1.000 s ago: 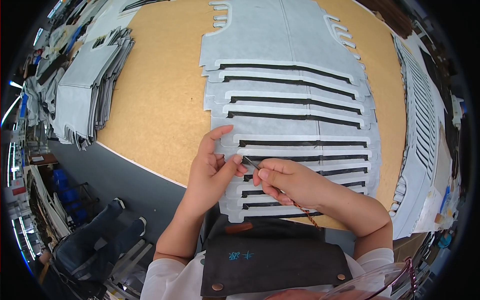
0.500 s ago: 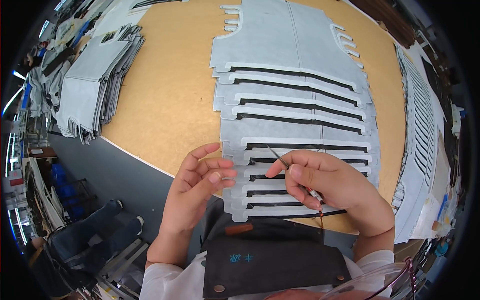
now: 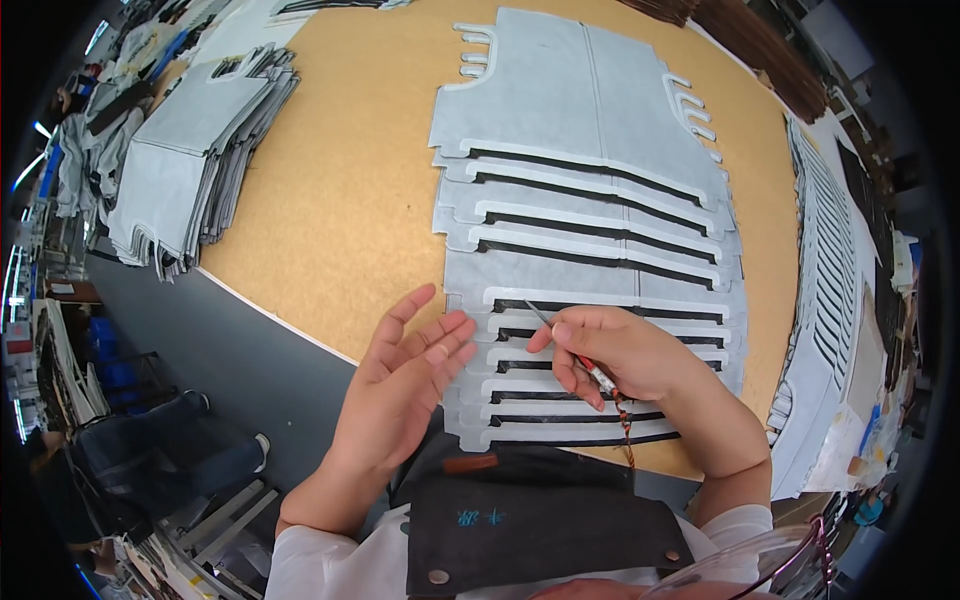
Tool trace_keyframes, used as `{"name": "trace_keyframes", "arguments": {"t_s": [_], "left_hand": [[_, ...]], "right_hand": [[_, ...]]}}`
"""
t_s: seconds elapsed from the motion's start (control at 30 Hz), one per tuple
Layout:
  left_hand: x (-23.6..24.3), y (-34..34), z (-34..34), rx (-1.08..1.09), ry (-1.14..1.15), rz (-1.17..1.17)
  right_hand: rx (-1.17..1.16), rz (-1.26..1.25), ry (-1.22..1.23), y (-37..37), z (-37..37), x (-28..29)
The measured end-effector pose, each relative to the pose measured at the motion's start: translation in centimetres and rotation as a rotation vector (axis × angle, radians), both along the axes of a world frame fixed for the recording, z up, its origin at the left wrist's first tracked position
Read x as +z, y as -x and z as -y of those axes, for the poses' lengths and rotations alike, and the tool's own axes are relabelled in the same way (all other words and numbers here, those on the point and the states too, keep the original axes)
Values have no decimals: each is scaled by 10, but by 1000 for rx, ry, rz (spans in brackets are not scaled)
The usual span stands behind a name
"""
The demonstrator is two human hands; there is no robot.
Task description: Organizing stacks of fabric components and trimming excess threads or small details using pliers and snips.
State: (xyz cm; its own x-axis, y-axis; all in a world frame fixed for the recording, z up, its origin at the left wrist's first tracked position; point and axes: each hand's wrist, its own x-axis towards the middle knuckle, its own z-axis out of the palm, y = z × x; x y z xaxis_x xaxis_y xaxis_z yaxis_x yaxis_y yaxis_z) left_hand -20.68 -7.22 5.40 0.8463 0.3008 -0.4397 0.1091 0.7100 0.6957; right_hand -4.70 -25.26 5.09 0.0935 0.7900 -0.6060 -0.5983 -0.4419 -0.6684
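Overlapping grey-blue fabric panels (image 3: 540,60) lie in a staggered row before me, each showing a pale edge band above a black strip. My right hand (image 3: 640,350) is closed round a slim pointed metal tool with a red and white handle (image 3: 598,375); its exact kind is unclear. A twisted orange-brown cord hangs from the handle's end. The point hovers over or touches one of the black strips; contact cannot be told. My left hand (image 3: 405,385) is open, fingers apart and empty, with its fingertips at the left edge of the nearer panels.
The panels rest on a tan tabletop (image 3: 340,190). A thick stack of similar grey pieces (image 3: 185,140) sits at the table's left edge, and another striped row (image 3: 825,270) lies on the right. A dark apron (image 3: 550,535) borders the near side. Dark-clothed legs (image 3: 165,450) show lower left.
My right hand and the tool have shifted slightly left, the tool's handle showing more now. The fingers of my left hand have straightened. The whole view has shifted a little.
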Motion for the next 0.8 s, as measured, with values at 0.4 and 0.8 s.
{"name": "trace_keyframes", "arguments": {"t_s": [0.4, 0.8], "left_hand": [[-12, -29, 10, 87, -102, 31], [-26, -58, -14, -317, -495, -84]], "right_hand": [[29, 23, -8, 2, 3, 4], [94, 15, 1, 2, -1, -5]]}}
